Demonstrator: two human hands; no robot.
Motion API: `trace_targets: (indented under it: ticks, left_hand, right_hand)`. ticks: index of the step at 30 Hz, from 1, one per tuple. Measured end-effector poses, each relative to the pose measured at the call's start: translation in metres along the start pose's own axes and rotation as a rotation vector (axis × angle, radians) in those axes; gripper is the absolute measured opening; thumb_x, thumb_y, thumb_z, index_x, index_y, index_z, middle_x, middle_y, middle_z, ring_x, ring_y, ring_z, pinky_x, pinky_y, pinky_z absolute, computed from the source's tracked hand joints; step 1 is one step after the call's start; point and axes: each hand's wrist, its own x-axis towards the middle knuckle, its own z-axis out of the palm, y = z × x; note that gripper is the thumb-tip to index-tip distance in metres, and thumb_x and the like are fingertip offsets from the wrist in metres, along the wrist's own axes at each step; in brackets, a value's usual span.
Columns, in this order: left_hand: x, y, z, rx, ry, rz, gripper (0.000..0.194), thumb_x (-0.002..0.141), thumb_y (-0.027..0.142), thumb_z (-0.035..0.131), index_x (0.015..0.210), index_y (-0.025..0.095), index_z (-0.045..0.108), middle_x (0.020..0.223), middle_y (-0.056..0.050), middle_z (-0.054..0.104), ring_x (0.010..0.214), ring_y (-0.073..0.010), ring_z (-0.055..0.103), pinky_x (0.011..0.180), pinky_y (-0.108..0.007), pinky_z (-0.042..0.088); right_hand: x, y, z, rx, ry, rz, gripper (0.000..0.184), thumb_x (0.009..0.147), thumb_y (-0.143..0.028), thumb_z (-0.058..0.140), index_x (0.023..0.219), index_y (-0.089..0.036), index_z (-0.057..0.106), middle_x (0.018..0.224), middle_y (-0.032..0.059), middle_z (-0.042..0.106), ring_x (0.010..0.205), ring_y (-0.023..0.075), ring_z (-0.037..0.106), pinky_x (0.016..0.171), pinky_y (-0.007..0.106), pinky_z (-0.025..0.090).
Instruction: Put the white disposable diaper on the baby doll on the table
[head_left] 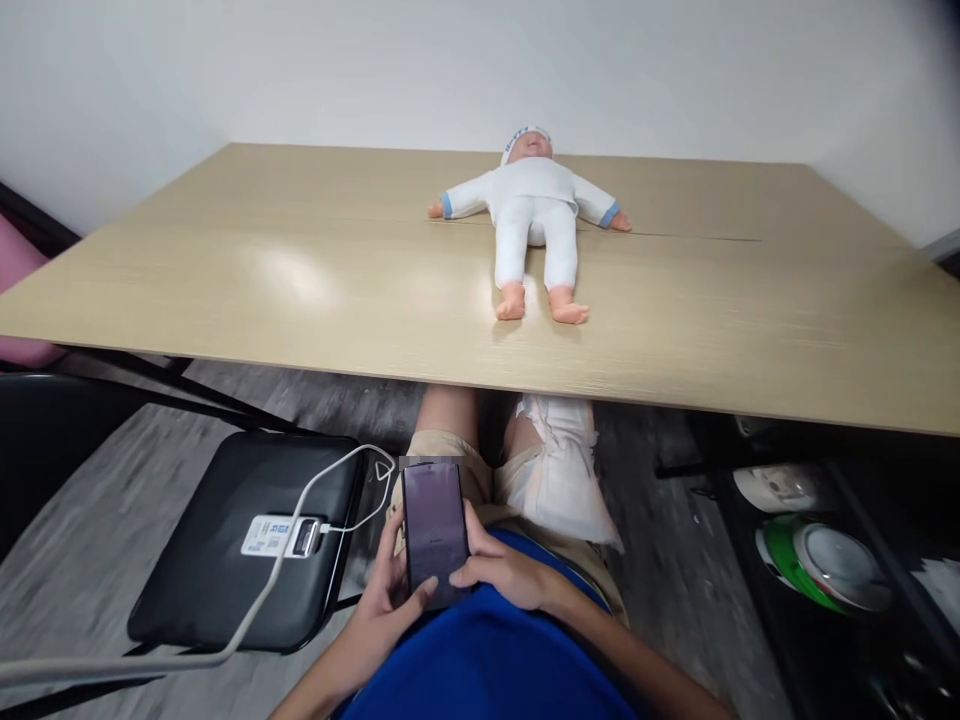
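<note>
Low over my lap, a dark smartphone (pixel 435 525) is held upright between both hands. My left hand (pixel 391 590) wraps its left edge, with the thumb on the lower screen. My right hand (pixel 506 572) grips the right edge, its thumb also near the bottom of the screen. A white diaper (pixel 559 465) lies across my right thigh. On the table, a baby doll (pixel 534 195) in a white outfit with blue cuffs and a printed cap lies on its back, arms spread and feet toward me.
The wooden table (pixel 300 300) stretches across in front of me, against a white wall. At left, a black stool (pixel 240 590) bears a white power bank (pixel 274 536) with a white cable (pixel 259 600). On the right, a dark shelf holds a green and white container (pixel 821 565).
</note>
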Motion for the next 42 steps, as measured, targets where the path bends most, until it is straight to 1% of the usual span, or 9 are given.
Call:
trace_targets:
  ticks: [3,9,15,20,22,26,29,37,42]
  left_hand:
    - [0.000,0.001,0.002,-0.003,0.002,-0.002,0.116,0.100,0.049,0.078,0.180,0.035,-0.005,0.165,-0.016,0.060,0.156,-0.0389,0.054,0.132,-0.058,0.038]
    - [-0.001,0.000,0.000,-0.066,0.052,0.024,0.104,0.101,0.055,0.072,0.180,0.035,0.009,0.168,-0.013,0.058,0.157,-0.0409,0.052,0.131,-0.056,0.039]
    - [0.003,0.006,0.011,-0.026,0.159,-0.037,0.102,0.097,0.062,0.074,0.179,0.038,0.018,0.161,-0.010,0.065,0.153,-0.0404,0.057,0.128,-0.055,0.045]
    - [0.013,-0.007,0.005,-0.091,0.228,-0.003,0.116,0.081,0.069,0.088,0.176,0.040,0.029,0.178,-0.010,0.045,0.158,-0.0435,0.050,0.132,-0.055,0.040]
    - [0.012,-0.012,0.000,-0.114,0.209,-0.003,0.122,0.076,0.070,0.090,0.177,0.040,0.027,0.179,-0.012,0.043,0.158,-0.0446,0.049,0.132,-0.056,0.040]
    - [0.001,-0.011,-0.005,-0.102,0.050,-0.027,0.109,0.097,0.056,0.077,0.180,0.040,0.008,0.169,-0.013,0.057,0.158,-0.0412,0.051,0.130,-0.058,0.042]
    - [-0.007,-0.006,-0.005,-0.054,0.003,-0.019,0.105,0.103,0.049,0.073,0.180,0.039,0.001,0.169,-0.013,0.057,0.157,-0.0385,0.052,0.130,-0.056,0.042]
    - [0.001,-0.009,-0.005,-0.132,0.050,-0.013,0.108,0.097,0.054,0.077,0.180,0.035,0.009,0.165,-0.015,0.061,0.152,-0.0423,0.057,0.128,-0.058,0.043]
    - [0.011,-0.012,0.000,-0.165,0.091,0.047,0.112,0.091,0.059,0.082,0.179,0.034,0.018,0.160,-0.015,0.065,0.149,-0.0432,0.060,0.127,-0.057,0.044]
  right_hand:
    - [0.002,0.005,-0.004,0.042,-0.045,0.014,0.090,0.079,-0.026,0.071,0.165,-0.026,0.044,0.133,0.0026,0.074,0.129,0.0256,0.064,0.115,0.039,0.046]
    - [0.004,0.007,-0.011,0.010,-0.085,-0.022,0.094,0.074,-0.025,0.072,0.164,-0.026,0.044,0.143,0.0036,0.069,0.130,0.0254,0.062,0.120,0.041,0.040]
    - [-0.002,0.003,-0.011,-0.060,-0.100,-0.035,0.094,0.082,-0.029,0.075,0.169,-0.026,0.038,0.149,0.0055,0.066,0.139,0.0264,0.060,0.122,0.044,0.043]
    - [-0.001,0.016,-0.017,-0.208,-0.085,-0.141,0.095,0.093,-0.038,0.080,0.174,-0.027,0.032,0.170,0.0085,0.048,0.156,0.0273,0.048,0.132,0.046,0.035]
    - [-0.001,0.018,-0.018,-0.279,-0.068,-0.162,0.094,0.097,-0.037,0.078,0.176,-0.027,0.028,0.172,0.0093,0.047,0.157,0.0275,0.047,0.133,0.047,0.035]
    - [-0.003,0.017,-0.016,-0.300,-0.036,-0.149,0.084,0.102,-0.041,0.070,0.175,-0.029,0.030,0.171,0.0071,0.050,0.157,0.0272,0.048,0.134,0.050,0.034]
    - [-0.003,0.015,-0.014,-0.293,-0.033,-0.140,0.080,0.103,-0.041,0.069,0.174,-0.029,0.034,0.172,0.0051,0.049,0.158,0.0262,0.046,0.135,0.048,0.031]
    - [-0.004,0.003,-0.007,-0.091,-0.064,-0.052,0.081,0.092,-0.041,0.072,0.166,-0.025,0.044,0.148,0.0067,0.067,0.145,0.0274,0.054,0.129,0.047,0.035]
    - [-0.006,0.000,-0.009,-0.141,-0.080,-0.056,0.089,0.085,-0.030,0.070,0.168,-0.024,0.041,0.152,0.0052,0.063,0.147,0.0287,0.051,0.129,0.045,0.033]
